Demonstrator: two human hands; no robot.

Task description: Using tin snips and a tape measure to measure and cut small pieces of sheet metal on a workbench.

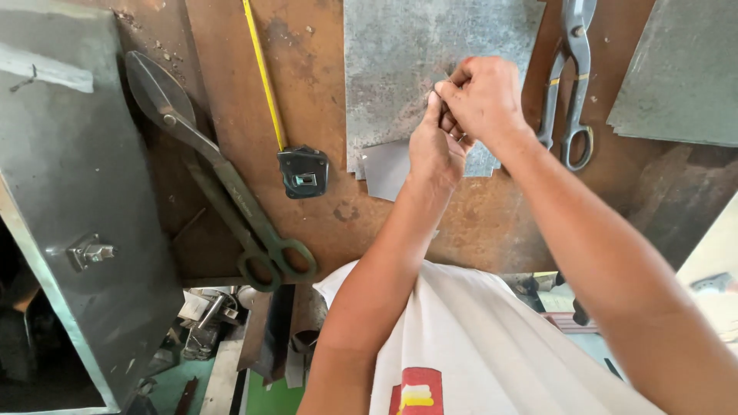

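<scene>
Left hand (433,146) and right hand (483,96) pinch together on a small metal piece (440,91), barely visible, held just above the grey metal sheet (400,61) on the rusty counter (307,92); sharp sheet edges could likely cut fingers if the grip slips.

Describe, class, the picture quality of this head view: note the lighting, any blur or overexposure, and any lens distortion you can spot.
Head view: daylight is soft and even on the rusty bench, with only faint shadows under the green-handled snips; the left hand and right hand look sharp, no motion blur; the pale area at the right edge is washed out; the wide lens bows the grey metal box at the left edge.
</scene>
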